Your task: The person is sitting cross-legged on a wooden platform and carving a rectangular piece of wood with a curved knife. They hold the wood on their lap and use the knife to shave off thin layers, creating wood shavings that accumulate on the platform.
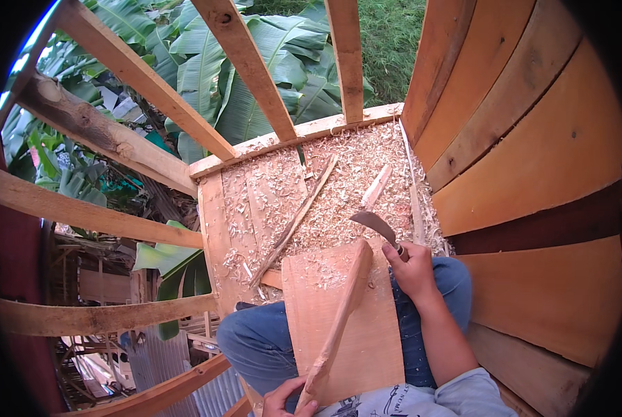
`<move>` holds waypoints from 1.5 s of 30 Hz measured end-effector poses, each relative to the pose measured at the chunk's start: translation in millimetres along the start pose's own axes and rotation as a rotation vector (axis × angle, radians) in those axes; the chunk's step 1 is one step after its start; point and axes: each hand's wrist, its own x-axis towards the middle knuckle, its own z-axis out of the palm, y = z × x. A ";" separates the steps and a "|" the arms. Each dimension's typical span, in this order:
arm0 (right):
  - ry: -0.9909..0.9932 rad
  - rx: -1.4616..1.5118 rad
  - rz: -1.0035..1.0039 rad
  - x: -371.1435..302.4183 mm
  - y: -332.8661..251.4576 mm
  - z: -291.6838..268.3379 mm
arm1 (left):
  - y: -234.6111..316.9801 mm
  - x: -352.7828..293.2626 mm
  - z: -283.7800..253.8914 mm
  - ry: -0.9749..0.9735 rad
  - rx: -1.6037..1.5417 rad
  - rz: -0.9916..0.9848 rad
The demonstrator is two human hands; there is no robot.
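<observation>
My right hand (413, 270) is closed round the short handle of a curved knife (376, 224), its dark blade angled up and to the left. At the lower edge my left hand (287, 399) grips the near end of a long, partly shaved wooden stick (337, 321). The stick slants away from me across a wide flat board (375, 340) lying over my lap. Its thick far end is by the board's far edge, left of the knife and apart from the blade. A few shavings lie on the board.
Curly wood shavings (338, 208) cover much of the plank floor ahead. Among them lie a long thin strip of wood (298, 219) and a shorter pale piece (376, 186). A plank wall (519, 160) stands close on my right; railing bars (248, 69) enclose the front and left.
</observation>
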 end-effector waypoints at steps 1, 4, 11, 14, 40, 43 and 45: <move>-0.005 -0.001 -0.018 0.1 1.6 0.2 | 5.5 -0.3 1.9 -0.015 0.002 -0.008; -0.017 0.014 -0.044 -3.9 2.7 -0.2 | 30.3 -2.0 5.4 -0.078 0.071 -0.068; 0.045 0.193 -0.027 -5.7 18.4 1.9 | 26.8 -16.3 10.4 -0.065 0.242 0.090; 0.062 0.321 -0.007 -7.6 29.1 7.3 | 48.2 -24.2 6.6 -0.079 0.146 -0.142; -0.152 -0.145 -0.175 -31.9 -7.2 3.3 | -22.7 -17.7 11.0 -0.027 0.520 0.143; -0.200 -0.246 -0.213 -52.4 -14.6 -9.8 | -34.3 -17.3 20.9 0.007 0.473 0.169; -0.248 -0.320 -0.210 -65.2 -22.7 -17.7 | -39.6 -16.1 22.4 0.015 0.450 0.177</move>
